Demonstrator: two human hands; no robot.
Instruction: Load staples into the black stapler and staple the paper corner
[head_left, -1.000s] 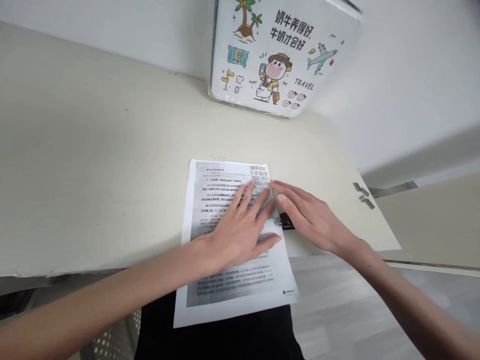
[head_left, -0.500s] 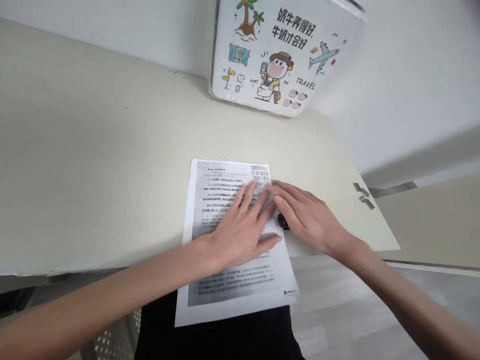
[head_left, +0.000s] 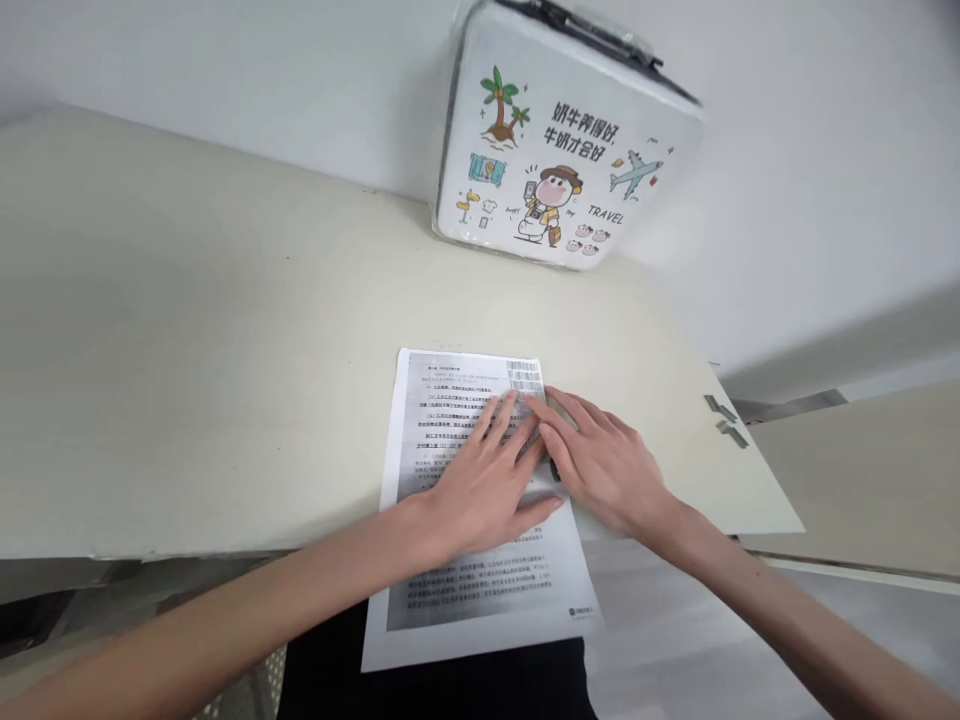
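Note:
A printed sheet of paper lies on the cream table, its lower part hanging over the front edge. My left hand rests flat on the sheet with fingers spread, open. My right hand lies flat at the sheet's right edge, fingers stretched out and touching the paper beside the left fingertips. It covers a small black object, of which only a sliver shows under the thumb.
A white box with cartoon travel drawings stands at the back against the wall. Two small metal clips lie near the table's right edge. A second table surface is at the right. Floor shows below.
My right hand has slid left over the small black object, which is now almost hidden. The view has tilted so the box appears further away. The left hand stays on the sheet.

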